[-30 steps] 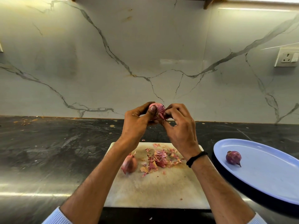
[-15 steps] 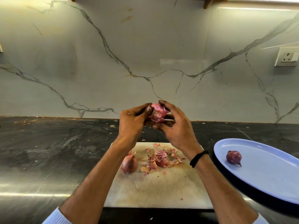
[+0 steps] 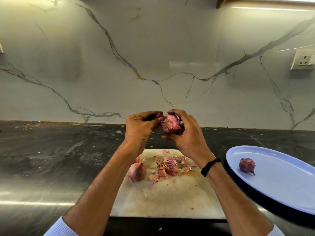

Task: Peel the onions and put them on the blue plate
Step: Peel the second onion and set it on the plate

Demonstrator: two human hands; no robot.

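Round papery onion [image 3: 171, 123] now rotated root-forward, grips of left hand [image 3: 139, 128] and right hand [image 3: 189, 137] clamped on it.

Bright, even light falls from a white strip lamp [image 3: 276, 0] under the shelf at the top right. It washes the grey-veined white marble wall [image 3: 102, 74] and leaves a pale reflected bar on it. The glossy black stone tabletop [image 3: 51, 159] carries a long glare streak along its near left side. The left hand [image 3: 139, 130], the right hand [image 3: 189, 135] and the half-peeled pink onion [image 3: 170, 124] they hold are sharp. Shadows are soft. Wide-angle bending stretches the pale blue oval plate [image 3: 281, 193] and bows the tabletop's back edge. The light blue sleeves [image 3: 59, 227] in the bottom corners look smeared.
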